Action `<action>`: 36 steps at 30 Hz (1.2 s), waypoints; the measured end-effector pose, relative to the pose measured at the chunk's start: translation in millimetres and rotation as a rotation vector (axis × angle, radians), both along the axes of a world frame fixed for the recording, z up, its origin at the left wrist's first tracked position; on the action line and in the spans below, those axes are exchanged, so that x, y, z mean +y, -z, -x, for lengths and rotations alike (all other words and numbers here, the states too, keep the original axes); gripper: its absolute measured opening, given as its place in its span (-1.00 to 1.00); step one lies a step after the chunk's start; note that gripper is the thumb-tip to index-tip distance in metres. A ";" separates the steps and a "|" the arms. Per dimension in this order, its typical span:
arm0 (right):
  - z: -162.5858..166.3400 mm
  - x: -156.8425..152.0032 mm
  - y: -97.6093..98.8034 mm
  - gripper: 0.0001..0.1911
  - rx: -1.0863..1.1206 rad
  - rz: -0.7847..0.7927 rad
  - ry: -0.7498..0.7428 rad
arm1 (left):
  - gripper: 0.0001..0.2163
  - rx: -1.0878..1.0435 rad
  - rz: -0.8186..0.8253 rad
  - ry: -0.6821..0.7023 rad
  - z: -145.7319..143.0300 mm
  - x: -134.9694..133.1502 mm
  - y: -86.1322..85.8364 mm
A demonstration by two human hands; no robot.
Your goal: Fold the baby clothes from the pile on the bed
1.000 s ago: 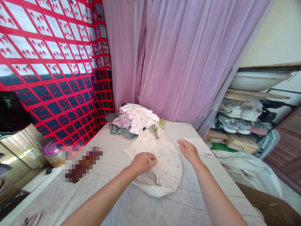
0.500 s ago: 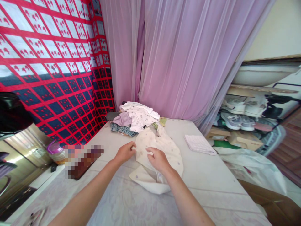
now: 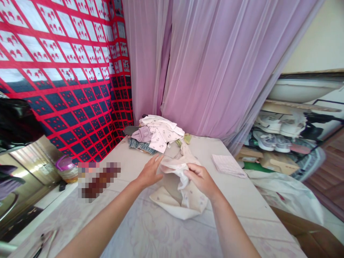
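A cream garment [image 3: 174, 206] with small faint prints lies crumpled on the bed-like surface [image 3: 129, 218], its near part spread in a curved flap. My right hand [image 3: 200, 179] pinches a raised fold of it between thumb and fingers. At the garment's left edge is my left hand [image 3: 152, 172], fingers stretched out and apart from the thumb, close to the lifted cloth. Whether its fingertips touch the cloth I cannot tell. What kind of garment it is does not show clearly.
Behind the garment rises a pile of clothes [image 3: 161, 130], by the purple curtain [image 3: 209, 71]. A folded pale pink cloth [image 3: 228, 165] lies to the right. A blurred-out object [image 3: 98, 181] sits at left. Shoes [image 3: 268, 139] stand on a rack beyond the right edge.
My right hand has taken hold of the cloth and lifted a fold to the right, opening a gap in the garment. The left hand has opened its fingers.
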State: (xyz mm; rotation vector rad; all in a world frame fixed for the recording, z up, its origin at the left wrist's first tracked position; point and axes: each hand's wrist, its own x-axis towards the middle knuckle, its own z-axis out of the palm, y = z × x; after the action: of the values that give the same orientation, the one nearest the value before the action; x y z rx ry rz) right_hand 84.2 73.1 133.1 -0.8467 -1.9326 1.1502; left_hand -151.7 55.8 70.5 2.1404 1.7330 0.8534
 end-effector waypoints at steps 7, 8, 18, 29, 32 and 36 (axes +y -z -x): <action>-43.6 -3.7 -30.2 -0.73 0.217 0.023 0.116 | -0.74 -0.009 0.156 0.028 -31.9 -2.4 21.8; -52.6 -1.2 -31.5 -0.73 0.236 0.006 0.146 | -0.77 -0.038 0.192 0.030 -34.4 -4.6 22.5; -110.6 24.3 -40.4 -0.76 0.021 -0.264 0.438 | -0.73 0.014 0.245 -0.301 3.7 2.5 -36.7; -122.7 16.3 -89.1 -0.86 0.178 -0.125 0.562 | -0.63 -0.778 0.089 -0.168 13.9 -11.5 -160.9; -91.2 63.3 -88.4 -0.85 0.123 0.105 0.568 | -0.61 -0.851 0.164 -0.239 11.5 29.2 -164.4; -68.9 100.7 -108.8 -0.83 0.370 -0.139 0.676 | -0.61 -0.864 -0.138 -0.279 3.8 79.0 -195.8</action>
State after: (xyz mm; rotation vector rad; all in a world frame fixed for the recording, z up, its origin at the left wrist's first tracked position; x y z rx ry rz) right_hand 153.1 173.8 241.9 -1.0178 -1.2558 0.6901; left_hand -155.6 134.8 266.3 1.2517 1.5052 1.6860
